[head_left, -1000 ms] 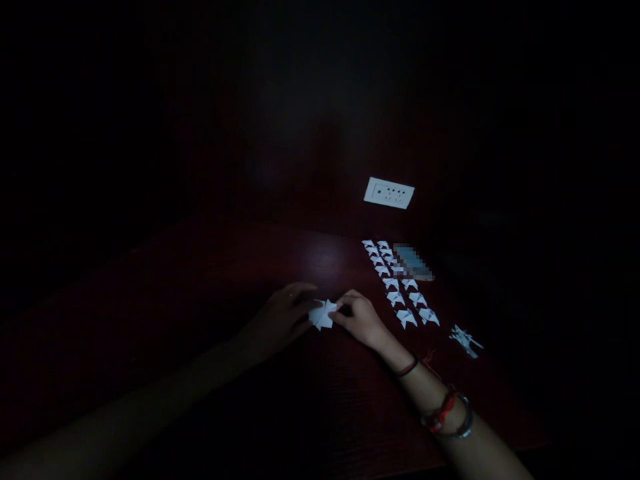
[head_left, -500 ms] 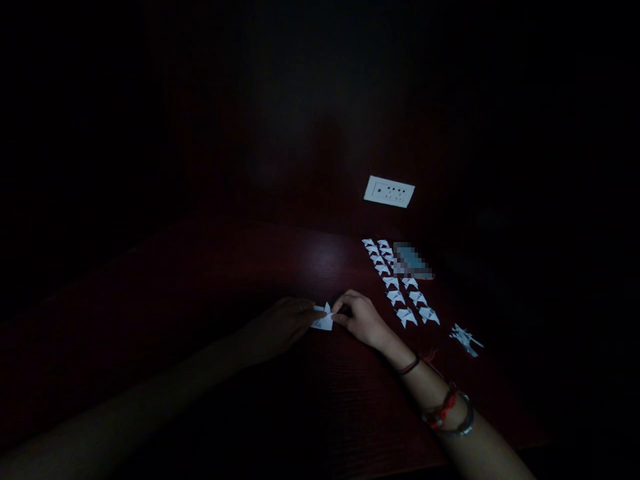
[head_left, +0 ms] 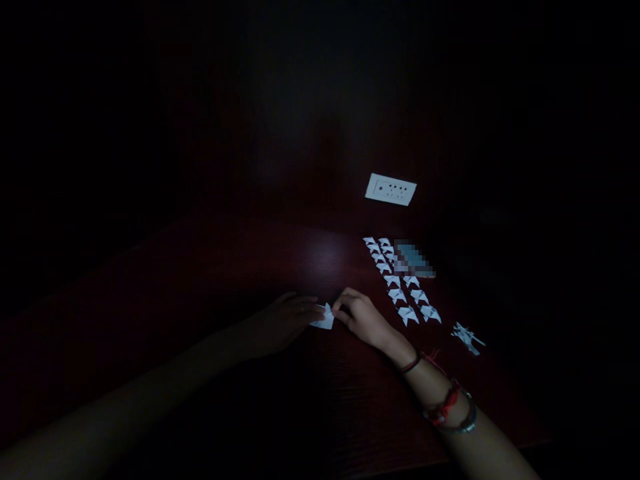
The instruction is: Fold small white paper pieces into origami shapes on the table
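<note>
The scene is very dark. A small white folded paper piece point(head_left: 324, 319) lies on the dark red wooden table point(head_left: 200, 280) between my hands. My left hand point(head_left: 285, 321) rests flat with its fingers stretched onto the paper's left edge. My right hand point(head_left: 361, 317) pinches the paper's right side with closed fingers. Red threads and a metal bangle circle my right wrist.
Two rows of several small white folded paper shapes point(head_left: 403, 287) run away to the right of my hands. A blurred blue item point(head_left: 414, 260) lies beside them, a separate white paper figure point(head_left: 467, 337) sits further right, and a white socket plate point(head_left: 391, 189) is on the wall.
The paper piece shows smaller now, more covered and pressed down between my fingers. My left hand has flattened onto it; my right hand has barely shifted.
</note>
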`<control>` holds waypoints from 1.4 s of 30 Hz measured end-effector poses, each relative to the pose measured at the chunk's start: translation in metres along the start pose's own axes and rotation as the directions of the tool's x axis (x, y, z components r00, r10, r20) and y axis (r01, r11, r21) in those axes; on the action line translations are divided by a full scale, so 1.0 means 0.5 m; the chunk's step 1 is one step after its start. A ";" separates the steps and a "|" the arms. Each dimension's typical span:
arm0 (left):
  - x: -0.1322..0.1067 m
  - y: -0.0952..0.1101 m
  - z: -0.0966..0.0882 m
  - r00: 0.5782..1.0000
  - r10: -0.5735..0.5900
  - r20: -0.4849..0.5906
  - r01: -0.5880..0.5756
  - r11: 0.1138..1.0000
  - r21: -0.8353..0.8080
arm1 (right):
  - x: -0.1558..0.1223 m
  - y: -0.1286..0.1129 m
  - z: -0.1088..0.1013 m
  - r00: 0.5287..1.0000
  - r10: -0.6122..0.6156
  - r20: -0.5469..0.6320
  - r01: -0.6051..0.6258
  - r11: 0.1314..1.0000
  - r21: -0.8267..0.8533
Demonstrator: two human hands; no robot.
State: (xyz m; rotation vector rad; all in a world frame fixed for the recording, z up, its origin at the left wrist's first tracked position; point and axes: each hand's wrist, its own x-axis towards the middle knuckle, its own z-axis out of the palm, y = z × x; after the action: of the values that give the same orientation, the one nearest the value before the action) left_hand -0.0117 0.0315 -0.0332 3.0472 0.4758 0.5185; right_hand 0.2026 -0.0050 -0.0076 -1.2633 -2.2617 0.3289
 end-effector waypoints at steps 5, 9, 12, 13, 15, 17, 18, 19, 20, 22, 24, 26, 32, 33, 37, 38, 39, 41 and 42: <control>-0.001 0.007 -0.016 1.000 -0.012 0.003 0.012 1.000 -0.006 | -0.006 -0.004 -0.018 0.990 -0.129 0.064 0.135 0.986 -0.096; 0.002 0.009 -0.025 1.000 0.017 0.011 -0.017 1.000 -0.003 | -0.008 -0.008 -0.027 0.970 -0.211 0.118 0.232 0.948 -0.216; 0.001 0.002 -0.020 0.999 0.033 -0.010 -0.033 0.999 0.021 | -0.008 -0.011 -0.030 0.961 -0.239 0.136 0.269 0.922 -0.279; 0.000 0.001 -0.017 0.999 0.034 -0.012 -0.033 0.999 0.026 | -0.008 -0.012 -0.031 0.959 -0.248 0.141 0.279 0.915 -0.293; 0.000 0.002 -0.015 1.000 0.026 0.005 -0.026 0.999 0.026 | -0.008 -0.013 -0.031 0.952 -0.265 0.154 0.301 0.902 -0.310; 0.001 0.009 -0.020 0.999 0.027 0.038 -0.027 0.999 0.016 | -0.009 -0.013 -0.032 0.945 -0.279 0.170 0.320 0.893 -0.316; 0.002 0.015 -0.024 0.998 0.030 0.051 -0.031 0.999 0.008 | -0.009 -0.013 -0.033 0.942 -0.286 0.177 0.329 0.890 -0.317; 0.003 0.020 -0.030 0.998 0.039 0.056 -0.039 0.999 -0.001 | -0.009 -0.014 -0.033 0.939 -0.292 0.184 0.338 0.887 -0.316; 0.004 0.026 -0.036 0.998 0.039 0.053 -0.038 0.999 -0.013 | -0.010 -0.014 -0.034 0.936 -0.297 0.187 0.343 0.885 -0.315; 0.006 0.036 -0.047 0.999 0.028 0.046 -0.027 0.999 -0.026 | -0.011 -0.016 -0.035 0.936 -0.300 0.185 0.346 0.885 -0.312; 0.007 0.041 -0.054 0.998 0.026 0.056 -0.025 0.999 -0.026 | -0.012 -0.017 -0.036 0.937 -0.299 0.183 0.344 0.887 -0.310; 0.006 0.041 -0.057 0.997 0.019 0.078 -0.018 1.000 -0.020 | -0.013 -0.017 -0.038 0.934 -0.302 0.191 0.349 0.884 -0.310; 0.003 0.035 -0.052 0.995 -0.005 0.098 0.006 1.000 -0.014 | -0.015 -0.016 -0.040 0.925 -0.311 0.217 0.370 0.867 -0.333; 0.003 0.034 -0.051 0.996 -0.012 0.093 0.013 1.000 -0.013 | -0.015 -0.016 -0.040 0.924 -0.313 0.219 0.373 0.863 -0.339; 0.003 0.032 -0.049 0.997 0.009 0.073 -0.009 1.000 -0.012 | -0.015 -0.019 -0.041 0.920 -0.323 0.222 0.384 0.858 -0.342; 0.003 0.032 -0.050 0.997 0.020 0.072 -0.019 1.000 -0.011 | -0.014 -0.019 -0.041 0.919 -0.325 0.223 0.386 0.858 -0.338; 0.003 0.032 -0.051 0.997 0.026 0.068 -0.025 1.000 -0.010 | -0.014 -0.020 -0.041 0.918 -0.325 0.225 0.386 0.859 -0.337; 0.004 0.033 -0.053 0.998 0.022 0.062 -0.022 1.000 -0.005 | -0.013 -0.022 -0.041 0.917 -0.324 0.232 0.389 0.856 -0.341; 0.004 0.034 -0.054 0.998 0.016 0.061 -0.016 1.000 -0.001 | -0.013 -0.022 -0.042 0.916 -0.322 0.237 0.390 0.854 -0.345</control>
State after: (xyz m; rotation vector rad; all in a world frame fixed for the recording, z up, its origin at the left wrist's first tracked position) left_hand -0.0135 0.0149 -0.0057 3.0589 0.4491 0.4245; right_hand 0.2088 -0.0174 0.0126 -0.9803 -2.7456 -0.1661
